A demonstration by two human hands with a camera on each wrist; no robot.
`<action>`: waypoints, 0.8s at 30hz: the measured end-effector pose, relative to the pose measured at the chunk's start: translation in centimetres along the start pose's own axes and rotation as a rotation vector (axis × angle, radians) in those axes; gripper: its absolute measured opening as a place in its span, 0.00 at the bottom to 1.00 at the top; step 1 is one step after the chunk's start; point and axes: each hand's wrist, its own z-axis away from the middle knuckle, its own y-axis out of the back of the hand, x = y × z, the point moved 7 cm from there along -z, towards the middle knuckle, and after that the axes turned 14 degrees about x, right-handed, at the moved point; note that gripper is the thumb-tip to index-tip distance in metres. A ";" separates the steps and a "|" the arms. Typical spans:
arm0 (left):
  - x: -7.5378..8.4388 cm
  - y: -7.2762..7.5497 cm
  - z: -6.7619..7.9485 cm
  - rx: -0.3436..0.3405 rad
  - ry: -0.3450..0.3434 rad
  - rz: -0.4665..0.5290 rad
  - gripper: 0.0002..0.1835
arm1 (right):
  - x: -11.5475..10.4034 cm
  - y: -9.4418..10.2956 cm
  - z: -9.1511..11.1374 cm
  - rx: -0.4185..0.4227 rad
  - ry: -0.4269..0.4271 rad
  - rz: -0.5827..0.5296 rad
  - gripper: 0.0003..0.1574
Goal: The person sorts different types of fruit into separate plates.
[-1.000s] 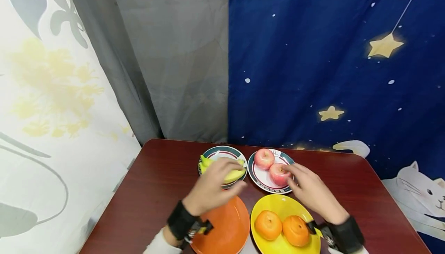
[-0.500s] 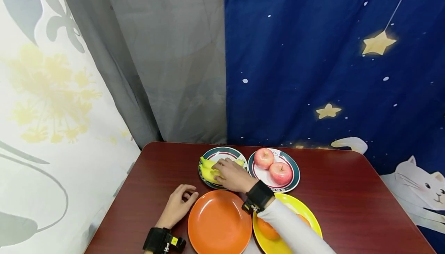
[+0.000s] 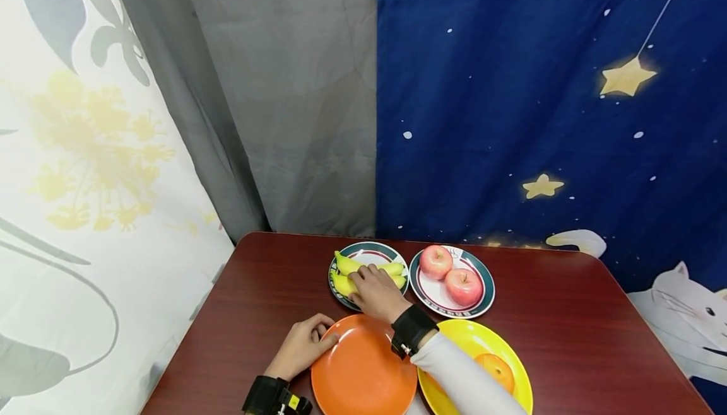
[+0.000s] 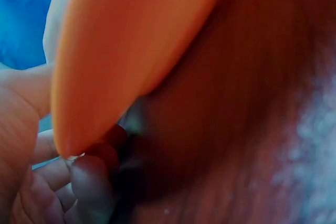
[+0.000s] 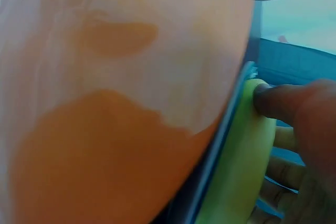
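Note:
In the head view my left hand (image 3: 303, 342) is at the left rim of the orange plate (image 3: 363, 371). The left wrist view shows that rim between thumb and curled fingers, its edge resting on the fingertips. My right hand (image 3: 377, 292) reaches across to a green-rimmed plate (image 3: 372, 255) at the back, where several yellow bananas (image 3: 344, 284) lie. From the right wrist, thumb and fingers close around the nearest banana (image 5: 239, 156), the thumb pressing near one end. That hand covers part of the bananas in the head view.
Right of the bananas, a second green-rimmed plate (image 3: 484, 276) carries two apples (image 3: 463, 287). A yellow plate (image 3: 470, 334) in front of it has an orange fruit (image 3: 496, 371) on it, partly behind the right sleeve (image 3: 462, 374). Curtains (image 3: 483, 99) hang behind the dark red table (image 3: 568, 327).
My right hand has crossed from the apples to the bananas and grips one. My left hand moved away from the bananas, down to the table, then onto the orange plate's rim.

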 end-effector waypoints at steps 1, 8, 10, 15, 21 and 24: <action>0.0 0.0 0.0 -0.001 -0.004 0.005 0.13 | 0.0 -0.1 0.0 -0.001 -0.002 0.006 0.25; -0.5 0.0 0.0 -0.007 0.003 0.027 0.10 | 0.0 -0.5 0.6 -0.051 -0.024 0.034 0.29; -0.6 -0.1 0.0 -0.007 0.008 0.033 0.09 | 0.0 -0.7 0.8 -0.070 -0.022 0.031 0.30; -0.7 -0.2 -0.2 0.011 -0.001 0.056 0.10 | 0.3 -0.1 0.7 -0.055 0.011 -0.008 0.29; -0.8 -0.1 -0.2 0.029 0.020 0.082 0.10 | -0.1 2.7 0.0 0.048 0.032 -0.082 0.29; -0.9 0.1 -0.2 0.046 0.026 0.079 0.10 | -0.9 4.5 -0.3 0.093 0.021 -0.141 0.31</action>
